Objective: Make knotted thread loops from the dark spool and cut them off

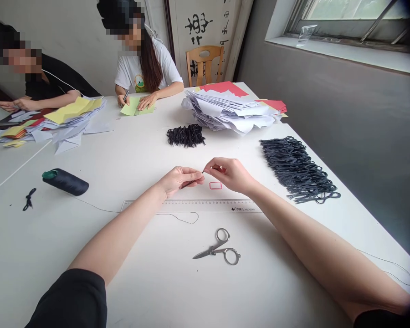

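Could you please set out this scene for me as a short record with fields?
Left hand: holds a dark thread between fingers and thumb
Right hand: fingertips pinch the same dark thread
Just below the hands: small red outlined rectangle, ruler
Also on the white table: scissors, black thread spool, black cord loops, stack of white paper
Nearby people: one writing with a pen, one at sorted papers
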A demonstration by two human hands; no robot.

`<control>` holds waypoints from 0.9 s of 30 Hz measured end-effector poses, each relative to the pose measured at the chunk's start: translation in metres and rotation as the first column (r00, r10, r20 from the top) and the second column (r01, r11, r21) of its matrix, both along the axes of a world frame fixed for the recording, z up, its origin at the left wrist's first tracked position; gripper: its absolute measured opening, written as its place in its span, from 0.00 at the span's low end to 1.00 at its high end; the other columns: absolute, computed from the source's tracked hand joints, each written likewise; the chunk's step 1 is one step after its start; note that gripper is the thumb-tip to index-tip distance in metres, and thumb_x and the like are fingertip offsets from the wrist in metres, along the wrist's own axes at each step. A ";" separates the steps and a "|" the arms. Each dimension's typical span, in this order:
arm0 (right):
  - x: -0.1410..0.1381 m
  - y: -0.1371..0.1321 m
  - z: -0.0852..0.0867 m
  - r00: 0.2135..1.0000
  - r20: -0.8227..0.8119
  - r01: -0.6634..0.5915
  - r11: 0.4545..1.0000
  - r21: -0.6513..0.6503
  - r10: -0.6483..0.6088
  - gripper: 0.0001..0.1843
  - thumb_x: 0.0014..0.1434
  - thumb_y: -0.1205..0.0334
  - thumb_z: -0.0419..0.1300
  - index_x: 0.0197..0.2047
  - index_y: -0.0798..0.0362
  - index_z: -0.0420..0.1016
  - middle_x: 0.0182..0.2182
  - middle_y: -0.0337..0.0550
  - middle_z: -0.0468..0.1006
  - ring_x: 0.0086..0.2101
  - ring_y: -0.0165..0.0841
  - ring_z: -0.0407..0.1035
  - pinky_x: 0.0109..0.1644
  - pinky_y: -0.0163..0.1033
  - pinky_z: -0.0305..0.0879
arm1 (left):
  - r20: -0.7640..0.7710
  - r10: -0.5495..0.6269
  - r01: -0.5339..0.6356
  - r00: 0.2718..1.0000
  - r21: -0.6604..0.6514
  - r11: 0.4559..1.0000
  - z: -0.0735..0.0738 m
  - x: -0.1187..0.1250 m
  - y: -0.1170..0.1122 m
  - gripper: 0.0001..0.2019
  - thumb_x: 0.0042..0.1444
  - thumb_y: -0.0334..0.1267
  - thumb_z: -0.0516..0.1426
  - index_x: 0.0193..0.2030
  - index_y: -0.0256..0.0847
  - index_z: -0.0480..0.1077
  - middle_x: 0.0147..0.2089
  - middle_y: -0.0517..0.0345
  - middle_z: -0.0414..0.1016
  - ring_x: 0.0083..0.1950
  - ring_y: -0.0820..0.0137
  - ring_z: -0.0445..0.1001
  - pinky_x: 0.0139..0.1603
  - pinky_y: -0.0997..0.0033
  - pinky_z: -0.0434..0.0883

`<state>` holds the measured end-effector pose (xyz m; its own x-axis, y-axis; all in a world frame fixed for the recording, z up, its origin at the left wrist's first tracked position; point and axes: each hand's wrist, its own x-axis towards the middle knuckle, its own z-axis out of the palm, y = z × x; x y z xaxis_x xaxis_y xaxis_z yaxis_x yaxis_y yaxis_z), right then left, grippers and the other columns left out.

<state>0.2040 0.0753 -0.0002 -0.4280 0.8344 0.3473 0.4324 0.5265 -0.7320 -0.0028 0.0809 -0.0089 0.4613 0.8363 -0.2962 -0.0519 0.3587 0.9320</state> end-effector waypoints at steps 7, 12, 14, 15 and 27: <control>-0.006 0.002 -0.024 0.999 0.043 0.011 0.972 0.233 -0.022 0.11 0.63 0.62 0.53 0.32 0.53 0.74 0.26 0.43 0.74 0.27 0.30 0.63 0.33 0.36 0.60 | 0.130 0.089 -0.087 0.988 -0.022 0.996 -0.003 0.004 -0.002 0.14 0.39 0.39 0.71 0.34 0.37 0.80 0.29 0.55 0.80 0.33 0.74 0.76 0.33 0.77 0.69; -0.004 0.002 -0.028 0.992 0.129 -0.057 0.939 0.340 0.014 0.13 0.63 0.64 0.50 0.31 0.52 0.72 0.24 0.45 0.73 0.29 0.35 0.61 0.33 0.39 0.59 | -0.006 0.161 -0.156 0.987 0.206 0.966 -0.006 0.011 -0.008 0.19 0.40 0.41 0.70 0.40 0.38 0.80 0.33 0.52 0.82 0.36 0.67 0.79 0.41 0.67 0.73; -0.003 0.001 -0.028 0.988 0.154 -0.075 0.929 0.362 0.020 0.12 0.64 0.65 0.49 0.32 0.52 0.72 0.24 0.45 0.73 0.29 0.35 0.60 0.33 0.39 0.58 | -0.080 0.190 -0.153 0.979 0.333 0.930 -0.006 0.012 -0.009 0.20 0.40 0.42 0.70 0.41 0.37 0.80 0.36 0.50 0.82 0.38 0.64 0.79 0.45 0.62 0.74; -0.002 0.001 -0.028 0.987 0.161 -0.079 0.926 0.369 0.020 0.13 0.64 0.65 0.49 0.33 0.52 0.72 0.25 0.46 0.73 0.30 0.35 0.60 0.32 0.39 0.58 | -0.117 0.207 -0.147 0.971 0.388 0.910 -0.006 0.011 -0.010 0.19 0.41 0.42 0.69 0.41 0.37 0.80 0.38 0.50 0.82 0.39 0.62 0.80 0.47 0.61 0.74; -0.009 -0.004 -0.025 0.998 0.064 -0.043 0.962 0.271 0.026 0.07 0.64 0.61 0.50 0.37 0.52 0.67 0.30 0.47 0.71 0.32 0.35 0.64 0.35 0.41 0.62 | -0.400 0.299 0.099 0.866 0.725 0.681 -0.003 0.011 -0.016 0.08 0.55 0.36 0.58 0.33 0.44 0.80 0.31 0.56 0.79 0.34 0.67 0.74 0.38 0.69 0.68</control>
<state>0.1949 0.0712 -0.0252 -0.4815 0.6963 0.5322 0.4486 0.7175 -0.5329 0.0081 0.0652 -0.0122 0.3378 0.9058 0.2559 0.4466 -0.3936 0.8035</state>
